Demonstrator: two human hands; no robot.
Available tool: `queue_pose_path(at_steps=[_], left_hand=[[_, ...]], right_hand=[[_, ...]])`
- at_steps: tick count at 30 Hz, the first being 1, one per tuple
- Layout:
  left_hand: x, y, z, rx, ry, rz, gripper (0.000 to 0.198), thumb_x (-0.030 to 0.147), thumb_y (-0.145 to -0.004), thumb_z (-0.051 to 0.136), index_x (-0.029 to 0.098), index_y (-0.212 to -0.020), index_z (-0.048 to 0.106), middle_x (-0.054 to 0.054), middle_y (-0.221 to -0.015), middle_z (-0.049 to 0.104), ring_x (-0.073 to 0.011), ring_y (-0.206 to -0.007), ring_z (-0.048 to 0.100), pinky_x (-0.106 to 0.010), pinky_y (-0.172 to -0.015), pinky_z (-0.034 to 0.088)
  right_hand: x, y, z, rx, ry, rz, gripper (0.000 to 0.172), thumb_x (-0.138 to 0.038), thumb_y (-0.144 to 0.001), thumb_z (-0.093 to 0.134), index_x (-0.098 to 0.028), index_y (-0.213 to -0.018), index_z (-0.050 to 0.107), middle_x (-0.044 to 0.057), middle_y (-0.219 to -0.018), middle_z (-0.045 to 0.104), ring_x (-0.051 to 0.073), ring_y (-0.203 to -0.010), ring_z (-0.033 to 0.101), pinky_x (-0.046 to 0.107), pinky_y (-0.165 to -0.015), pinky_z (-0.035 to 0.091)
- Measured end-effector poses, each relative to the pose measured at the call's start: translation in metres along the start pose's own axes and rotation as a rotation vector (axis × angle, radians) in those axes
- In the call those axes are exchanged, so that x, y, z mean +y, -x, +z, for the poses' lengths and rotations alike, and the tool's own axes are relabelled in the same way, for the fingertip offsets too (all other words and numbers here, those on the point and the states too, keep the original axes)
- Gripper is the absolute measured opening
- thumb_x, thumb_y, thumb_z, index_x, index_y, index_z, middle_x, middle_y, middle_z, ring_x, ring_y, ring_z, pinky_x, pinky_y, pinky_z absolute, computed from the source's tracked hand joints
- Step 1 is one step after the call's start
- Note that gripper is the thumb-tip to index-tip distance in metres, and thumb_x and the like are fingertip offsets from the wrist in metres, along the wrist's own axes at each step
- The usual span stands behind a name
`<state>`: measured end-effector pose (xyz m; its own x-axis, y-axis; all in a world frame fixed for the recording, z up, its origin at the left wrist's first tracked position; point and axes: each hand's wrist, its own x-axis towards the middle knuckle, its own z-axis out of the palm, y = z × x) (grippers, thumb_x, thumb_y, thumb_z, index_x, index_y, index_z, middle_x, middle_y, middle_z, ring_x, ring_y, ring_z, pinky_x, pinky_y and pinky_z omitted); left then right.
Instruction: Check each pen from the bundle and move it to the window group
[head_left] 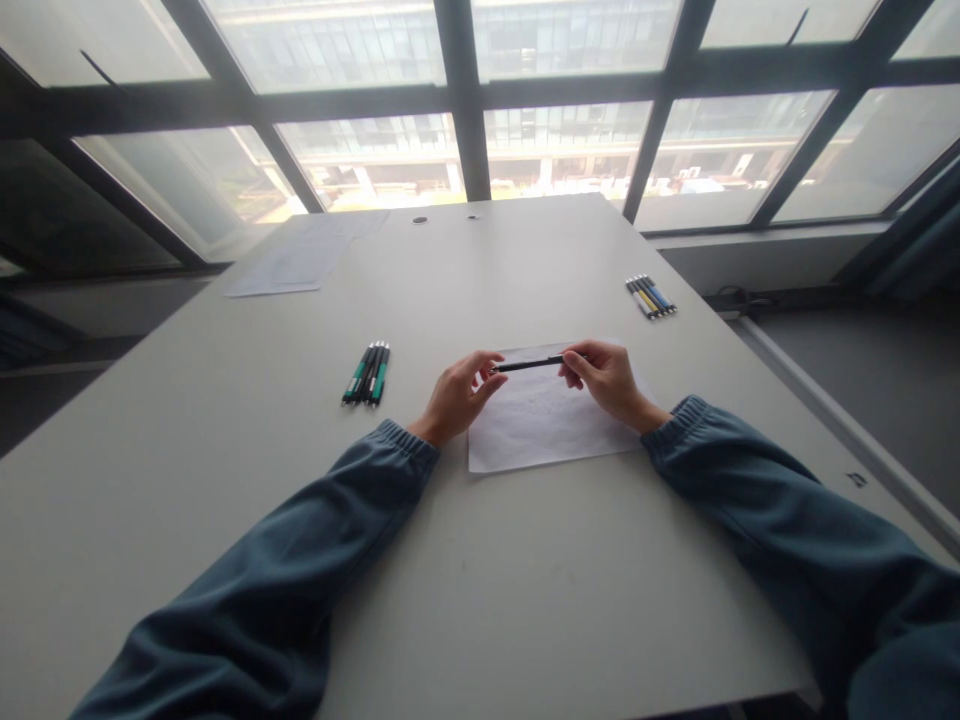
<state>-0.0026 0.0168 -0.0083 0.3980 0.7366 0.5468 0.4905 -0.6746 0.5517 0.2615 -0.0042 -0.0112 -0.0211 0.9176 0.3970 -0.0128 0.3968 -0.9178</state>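
A slim black pen spans the gap between my two hands, held nearly level above a white sheet of paper. My right hand pinches its right end between thumb and fingers. At the other end, the thumb and fingertips of my left hand close around the tip. Left of my hands lies a row of several green and black pens. Farther off to the right, another row of pens shows yellow, white and blue barrels.
The white table runs forward to large framed windows. Several papers lie at its far left. Two small round items sit near the far edge. A small dark mark is by the right edge.
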Motion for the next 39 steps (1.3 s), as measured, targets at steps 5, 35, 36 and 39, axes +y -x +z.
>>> queue_pose_path(at_steps=[5,35,36,39], left_hand=[[-0.0008,-0.0004,0.0012,0.023,0.001,0.041,0.030,0.048,-0.095,0.066,0.021,-0.108,0.067,-0.003,-0.088,0.073,-0.0140,-0.073,0.066,-0.025,-0.066,0.053],[0.0046,-0.0001,-0.0016,-0.034,-0.068,0.076,0.042,0.046,-0.104,0.045,0.019,-0.075,0.057,0.000,-0.067,0.055,-0.0128,-0.060,0.046,-0.026,-0.059,0.034],[0.0049,-0.0003,-0.0015,-0.033,-0.047,0.063,0.043,0.046,-0.104,0.045,0.019,-0.073,0.055,0.001,-0.065,0.053,-0.0125,-0.059,0.045,-0.025,-0.059,0.034],[0.0060,-0.0005,-0.0009,-0.035,0.033,0.011,0.046,0.046,-0.104,0.044,0.018,-0.067,0.049,0.003,-0.061,0.044,-0.0114,-0.057,0.040,-0.025,-0.057,0.032]], right_hand=[[-0.0002,0.0000,-0.0004,0.001,0.005,0.007,0.036,-0.052,-0.087,0.074,-0.017,-0.081,0.072,0.003,-0.066,0.070,0.011,-0.049,0.058,0.026,-0.045,0.045],[-0.0046,0.0002,0.0010,-0.029,-0.052,0.079,0.032,-0.047,-0.082,0.078,-0.016,-0.077,0.072,0.000,-0.057,0.065,0.009,-0.043,0.052,0.023,-0.040,0.037],[-0.0045,0.0001,0.0012,-0.026,-0.049,0.074,0.031,-0.046,-0.082,0.079,-0.016,-0.079,0.072,0.000,-0.058,0.066,0.009,-0.043,0.053,0.023,-0.040,0.038],[-0.0034,-0.0002,0.0018,-0.020,-0.036,0.046,0.027,-0.042,-0.080,0.080,-0.016,-0.083,0.075,0.001,-0.061,0.068,0.010,-0.046,0.055,0.024,-0.042,0.041]])
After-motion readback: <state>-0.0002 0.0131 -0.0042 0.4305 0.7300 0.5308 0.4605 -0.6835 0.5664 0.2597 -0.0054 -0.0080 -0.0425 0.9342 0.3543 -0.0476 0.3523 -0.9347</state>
